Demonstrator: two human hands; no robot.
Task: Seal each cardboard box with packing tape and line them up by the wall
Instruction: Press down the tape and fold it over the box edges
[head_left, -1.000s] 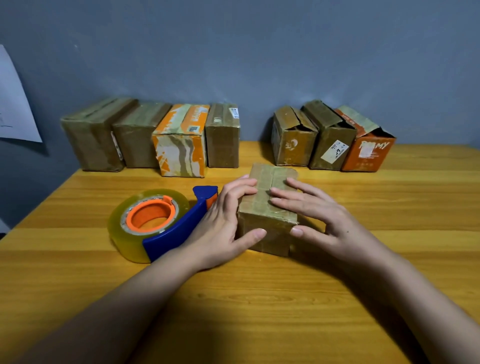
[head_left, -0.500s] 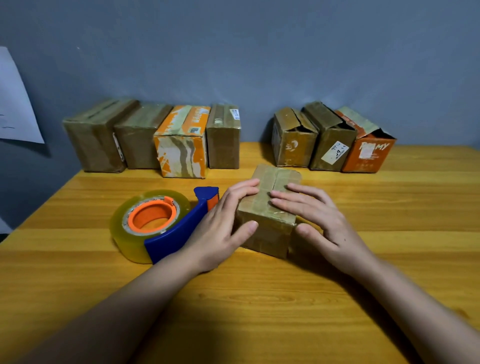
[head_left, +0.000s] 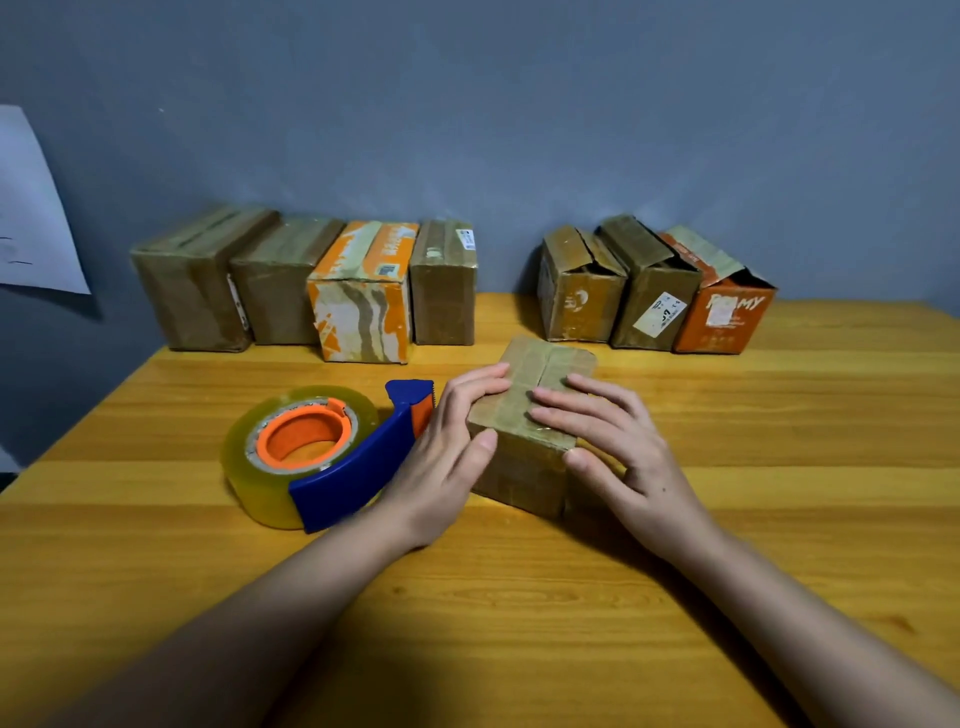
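Cardboard box (head_left: 519, 467) stands mid-counter (head_left: 519, 613), just beside the tape dispenser (head_left: 322, 467). Left hand (head_left: 447, 462) and right hand (head_left: 623, 457) rest on its taped top, fingers (head_left: 566, 415) extended and pressing flat, thumbs against the near face; nothing gripped. Judged step: smoothing the seal. Next move calls for a two-handed lift to the wall, beside the four sealed boxes (head_left: 363, 312).

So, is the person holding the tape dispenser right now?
No, the tape dispenser lies on the table, while the left hand and right hand both rest on the box.
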